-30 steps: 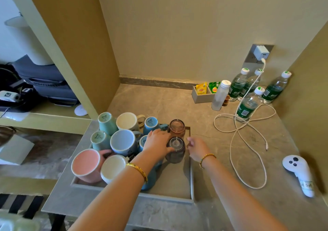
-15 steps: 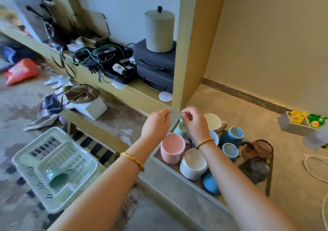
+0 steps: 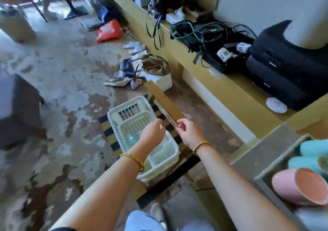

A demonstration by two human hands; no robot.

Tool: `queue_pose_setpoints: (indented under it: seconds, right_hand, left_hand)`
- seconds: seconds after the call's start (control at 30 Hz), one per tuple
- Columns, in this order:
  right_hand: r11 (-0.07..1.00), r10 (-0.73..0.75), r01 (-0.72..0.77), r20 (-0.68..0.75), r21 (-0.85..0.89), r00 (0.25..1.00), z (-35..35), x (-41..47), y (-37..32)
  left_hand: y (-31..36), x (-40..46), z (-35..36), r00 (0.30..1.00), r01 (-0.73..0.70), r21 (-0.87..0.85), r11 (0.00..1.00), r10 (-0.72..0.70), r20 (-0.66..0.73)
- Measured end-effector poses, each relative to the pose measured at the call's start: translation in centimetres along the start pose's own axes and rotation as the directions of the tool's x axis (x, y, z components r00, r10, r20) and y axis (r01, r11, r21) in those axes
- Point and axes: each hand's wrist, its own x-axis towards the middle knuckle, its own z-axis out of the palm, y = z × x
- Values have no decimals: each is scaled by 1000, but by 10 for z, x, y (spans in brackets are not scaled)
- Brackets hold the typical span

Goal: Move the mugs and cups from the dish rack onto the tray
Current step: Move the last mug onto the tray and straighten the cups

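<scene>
Nearest to me, both forearms reach out over the floor, a gold bracelet on each wrist. My left hand hangs right above the white dish rack, fingers loosely curled and holding nothing that I can see. My right hand is just beside it, off the rack's right edge, fingers also bent in a bit, and nothing in it either as far as I can tell.

The rack sits down on the floor on a striped mat. Looks like there's one teal cup left in it, lying right under my left hand, but it's blurry and partly hidden, so I wouldn't swear there's nothing else tucked in the compartments nearer me. Those look bare though.

Off to my right, up on the worktop, the tray is only partly in frame. I can see a pink mug on its side and a couple of teal mugs behind it, packed close.

So I'd say this job is almost wrapped up: most stuff is already over on the tray, and that last cup is what's left to grab. Left hand is best placed for it.

Further back there's the low shelf with a tangle of cables and a black bag, plus clothes and a red bag on the floor.
</scene>
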Motion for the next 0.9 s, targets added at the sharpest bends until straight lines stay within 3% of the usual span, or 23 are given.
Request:
queue_pose_setpoints:
  seconds: [0.2,0.4,0.67,0.9]
  right_hand:
    - [994,79,-56,280,-90,957,70,39,-13]
    - [972,210,-124,500,-199,840,125,91,-6]
    - [939,302,-101,646,-329,701,192,154,29]
    - [942,319,-125,710,-312,627,246,209,46]
  left_hand:
    - [-77,20,-11,961,268,-42,963,-264,78]
    - [-137,42,0,897,410,-33,912,-396,196]
    - [-181,92,41,795,590,-107,800,-553,248]
    - [-210,149,76,734,678,-305,669,-639,229]
